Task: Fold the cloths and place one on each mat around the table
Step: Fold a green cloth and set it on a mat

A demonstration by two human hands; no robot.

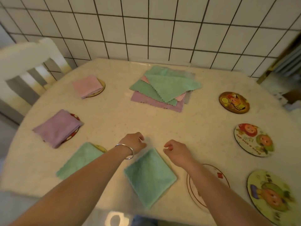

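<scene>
Status, left to right:

- Far left: folded purple cloth [57, 128] placed on a mat [75, 118], mat mostly covered. Done.
- Rear left: folded pink cloth [87, 85] placed on a round mat [101, 88], only the right rim visible. Done.
- Near left: folded green cloth [79, 160] placed on a mat [101, 148], only a yellow edge visible. Done.
- Centre near edge: second folded green cloth [150, 176] lying on the counter [187, 128]; mat beneath not visible, so placement cannot be confirmed.
- Left hand [132, 142], bracelet at wrist, at the far corner of that cloth; fingers curled, contact with the corner likely but blurred, so grip cannot be told.
- Right hand [176, 152] just beside the same corner, fingers loosely curled, holding nothing.
- Centre rear: stack of unfolded cloths [164, 88], green on top, pink, purple and grey below. Not yet folded.
- Near right: white mat with red rim [211, 172], partly under the right forearm. Bare.
- Right side, rear to front: dark round mat [234, 102], pale cartoon mat [254, 140], yellow-green cartoon mat [272, 196]. All bare.

Judgement: three placements complete, a fourth in hand; at least four mats outstanding, with enough cloths apparently left in the stack.
</scene>
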